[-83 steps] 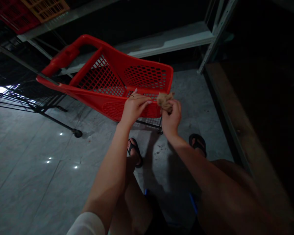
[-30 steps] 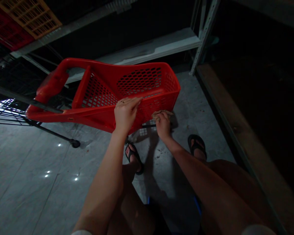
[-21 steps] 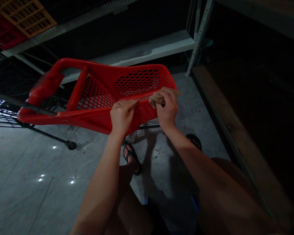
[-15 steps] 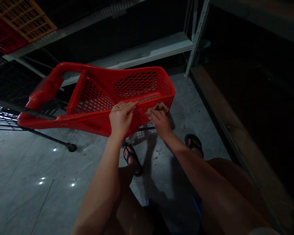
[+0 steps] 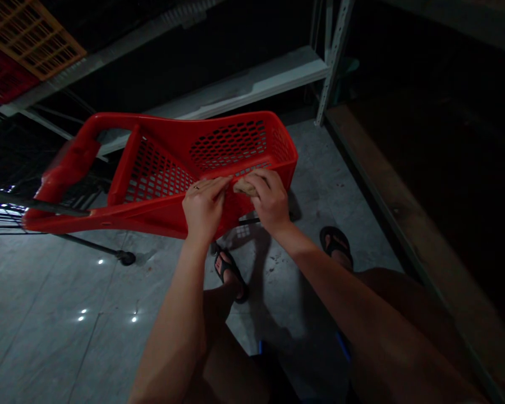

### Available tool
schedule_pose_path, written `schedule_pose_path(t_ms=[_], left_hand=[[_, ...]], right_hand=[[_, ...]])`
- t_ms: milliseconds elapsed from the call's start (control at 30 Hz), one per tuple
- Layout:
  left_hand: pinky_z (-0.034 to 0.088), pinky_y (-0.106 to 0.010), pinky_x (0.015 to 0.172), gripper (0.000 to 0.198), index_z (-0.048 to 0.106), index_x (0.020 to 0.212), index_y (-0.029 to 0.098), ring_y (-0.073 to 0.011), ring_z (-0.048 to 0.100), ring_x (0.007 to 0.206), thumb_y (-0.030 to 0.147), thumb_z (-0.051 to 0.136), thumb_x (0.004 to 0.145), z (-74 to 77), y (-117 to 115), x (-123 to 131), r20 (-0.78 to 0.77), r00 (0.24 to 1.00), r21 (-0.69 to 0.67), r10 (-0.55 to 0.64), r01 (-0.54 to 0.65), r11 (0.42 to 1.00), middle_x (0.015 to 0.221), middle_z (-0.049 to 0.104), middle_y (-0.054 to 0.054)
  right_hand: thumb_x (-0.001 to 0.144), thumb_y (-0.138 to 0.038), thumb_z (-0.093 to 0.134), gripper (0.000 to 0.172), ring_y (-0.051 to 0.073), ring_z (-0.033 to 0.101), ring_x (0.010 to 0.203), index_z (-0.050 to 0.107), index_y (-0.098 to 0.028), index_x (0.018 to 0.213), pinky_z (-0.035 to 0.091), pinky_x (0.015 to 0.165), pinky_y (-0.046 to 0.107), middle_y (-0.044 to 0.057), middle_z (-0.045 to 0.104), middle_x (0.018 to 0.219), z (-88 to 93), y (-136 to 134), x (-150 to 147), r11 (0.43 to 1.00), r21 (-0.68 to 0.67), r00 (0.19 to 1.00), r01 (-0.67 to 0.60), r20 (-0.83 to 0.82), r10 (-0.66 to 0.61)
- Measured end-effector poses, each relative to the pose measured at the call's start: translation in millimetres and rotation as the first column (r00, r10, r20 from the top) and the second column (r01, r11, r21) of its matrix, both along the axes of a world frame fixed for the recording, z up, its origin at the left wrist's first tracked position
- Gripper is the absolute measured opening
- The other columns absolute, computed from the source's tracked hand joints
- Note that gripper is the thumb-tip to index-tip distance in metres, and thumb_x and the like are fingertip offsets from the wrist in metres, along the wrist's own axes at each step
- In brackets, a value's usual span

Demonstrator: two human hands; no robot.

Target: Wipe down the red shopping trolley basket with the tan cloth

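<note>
A red plastic shopping cart [image 5: 160, 219] with perforated basket walls stands in front of me, its handle toward the left. My left hand [image 5: 204, 205] grips the near rim of the basket, fingers folded over the edge. Just to its right, my right hand [image 5: 271, 199] is closed around a crumpled brown cloth [image 5: 244, 187] and presses it on the same rim. Part of the cloth is hidden under the fingers.
Behind the cart runs a metal shelf [image 5: 252, 84] with a perforated upright [image 5: 334, 62]. Yellow [image 5: 33, 33] and red crates [image 5: 6, 73] sit at upper left. A wooden beam [image 5: 387, 196] borders the right side. My sandalled feet [image 5: 229, 272] are on the tiled floor.
My right hand has moved up and left with the cloth, from the basket's outer side to its rim, closer to my left hand. The left hand keeps its hold.
</note>
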State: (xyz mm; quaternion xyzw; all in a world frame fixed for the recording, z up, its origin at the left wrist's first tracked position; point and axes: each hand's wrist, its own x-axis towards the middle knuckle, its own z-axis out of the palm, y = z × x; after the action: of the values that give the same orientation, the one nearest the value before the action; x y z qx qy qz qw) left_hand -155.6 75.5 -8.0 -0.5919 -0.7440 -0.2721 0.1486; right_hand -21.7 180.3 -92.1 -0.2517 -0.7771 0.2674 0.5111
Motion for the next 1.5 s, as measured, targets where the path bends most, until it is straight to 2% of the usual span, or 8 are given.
schedule_pose_path(t_ms=[100, 333, 600, 733, 867, 1067, 1267, 1500], left_hand=[[0.056, -0.034, 0.108, 0.029, 0.082, 0.123, 0.031, -0.0194, 0.078, 0.112, 0.021, 0.061, 0.105, -1.3, -1, -1, -0.006, 1.000, 0.015, -0.007, 0.007, 1.000, 0.116, 0.084, 0.000], [0.054, -0.035, 0.111, 0.028, 0.082, 0.123, 0.031, -0.0191, 0.078, 0.113, 0.024, 0.061, 0.105, -3.5, 3, -4, -0.025, 1.000, 0.016, -0.007, 0.007, 1.000, 0.118, 0.083, 0.000], [0.056, -0.037, 0.109, 0.027, 0.083, 0.119, 0.030, -0.0208, 0.079, 0.111, 0.025, 0.061, 0.106, -5.9, 6, -5, -0.016, 1.000, 0.036, 0.004, -0.004, 0.999, 0.116, 0.084, -0.001], [0.056, -0.037, 0.110, 0.028, 0.082, 0.122, 0.031, -0.0202, 0.078, 0.112, 0.025, 0.059, 0.106, -6.1, 4, -6, -0.016, 1.000, 0.020, -0.008, 0.009, 1.000, 0.116, 0.084, -0.002], [0.055, -0.038, 0.112, 0.030, 0.081, 0.124, 0.030, -0.0191, 0.078, 0.114, 0.023, 0.058, 0.106, -6.2, 4, -7, -0.028, 0.999, 0.003, -0.021, 0.021, 1.000, 0.119, 0.083, -0.002], [0.056, -0.039, 0.110, 0.028, 0.082, 0.121, 0.029, -0.0194, 0.078, 0.110, 0.022, 0.060, 0.105, -10.1, 7, -2, -0.032, 0.999, 0.051, 0.007, -0.006, 0.999, 0.116, 0.084, -0.002], [0.057, -0.040, 0.106, 0.027, 0.083, 0.119, 0.029, -0.0208, 0.078, 0.109, 0.020, 0.063, 0.104, -11.8, 10, 5, -0.025, 0.997, 0.058, 0.077, -0.075, 0.995, 0.115, 0.084, -0.003], [0.055, -0.042, 0.110, 0.025, 0.082, 0.119, 0.027, -0.0219, 0.078, 0.109, 0.019, 0.064, 0.104, -12.5, 15, 5, -0.001, 0.996, 0.046, 0.089, -0.089, 0.995, 0.118, 0.083, -0.004]], right_hand=[[0.099, -0.010, 0.049, 0.037, 0.024, 0.061, 0.123, 0.074, -0.028, 0.119, 0.052, 0.114, 0.044, 0.007, 0.068, 0.129, -5.0, 3, 1, 1.000, -0.023, 0.999, -0.015, 0.048, 0.016], [0.100, -0.010, 0.051, 0.029, 0.026, 0.063, 0.115, 0.078, -0.018, 0.107, 0.056, 0.106, 0.041, 0.013, 0.073, 0.118, -64.4, -4, 17, 0.991, -0.081, 0.930, -0.106, 0.344, 0.127], [0.106, -0.013, 0.043, 0.038, 0.021, 0.061, 0.131, 0.073, -0.023, 0.127, 0.052, 0.116, 0.039, 0.009, 0.069, 0.134, 2.5, 4, 15, 0.988, 0.098, 0.985, -0.118, 0.135, 0.104], [0.105, -0.016, 0.049, 0.030, 0.023, 0.065, 0.123, 0.074, -0.023, 0.118, 0.057, 0.105, 0.037, 0.010, 0.071, 0.131, 2.0, 16, 22, 0.989, 0.093, 0.965, -0.112, 0.248, 0.086], [0.098, -0.011, 0.051, 0.027, 0.024, 0.066, 0.116, 0.074, -0.021, 0.108, 0.057, 0.102, 0.038, 0.011, 0.072, 0.123, -20.8, 46, 42, 0.993, 0.011, 0.968, 0.121, 0.219, -0.120], [0.081, -0.004, 0.053, 0.032, 0.022, 0.068, 0.105, 0.072, -0.019, 0.101, 0.056, 0.101, 0.040, 0.010, 0.071, 0.112, -26.1, 77, 46, 0.860, -0.251, 0.893, 0.443, 0.040, -0.448], [0.086, -0.011, 0.057, 0.026, 0.023, 0.070, 0.101, 0.072, -0.020, 0.105, 0.059, 0.096, 0.041, 0.010, 0.073, 0.108, -24.9, 36, 17, 0.815, -0.323, 0.856, 0.480, -0.029, -0.516], [0.093, -0.009, 0.056, 0.028, 0.025, 0.069, 0.114, 0.076, -0.019, 0.110, 0.057, 0.108, 0.041, 0.013, 0.071, 0.114, -21.1, -27, -26, 0.946, -0.284, 0.987, 0.154, 0.090, -0.134]])
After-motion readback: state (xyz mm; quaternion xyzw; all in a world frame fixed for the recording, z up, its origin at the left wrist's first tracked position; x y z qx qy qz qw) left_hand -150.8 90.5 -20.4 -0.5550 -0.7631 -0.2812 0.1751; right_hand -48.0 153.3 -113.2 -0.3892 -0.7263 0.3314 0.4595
